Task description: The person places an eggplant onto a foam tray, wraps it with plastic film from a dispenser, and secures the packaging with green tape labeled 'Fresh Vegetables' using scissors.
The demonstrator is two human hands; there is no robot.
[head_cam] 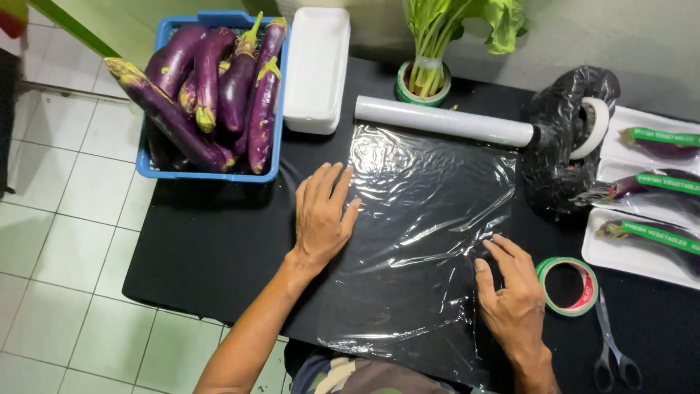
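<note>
two bare hands over a sheet of clear cling film [423, 241] spread flat on a black table [211, 248], seen from above. left hand [321, 215] palm down on the film's left edge, fingers straight and slightly apart, gripping nothing. right hand [510, 292] at the film's right edge, fingers curled and close together, tips on the film; cannot tell whether pinching it. film unrolled from a white roll [445, 120] lying across the far end of the sheet. far left, a blue basket [211, 174] heaped with long purple eggplants [219, 80]; beside it, a stack of white foam trays [316, 69]. behind the roll, leafy greens [452, 29] standing upright inside a ring of green tape [423, 87]. right of the roll, a crumpled black plastic bag [561, 153]. far right, wrapped eggplants on white trays [642, 241] with green labels. just beside the right hand, a green tape roll [567, 286] and scissors [612, 350].
</note>
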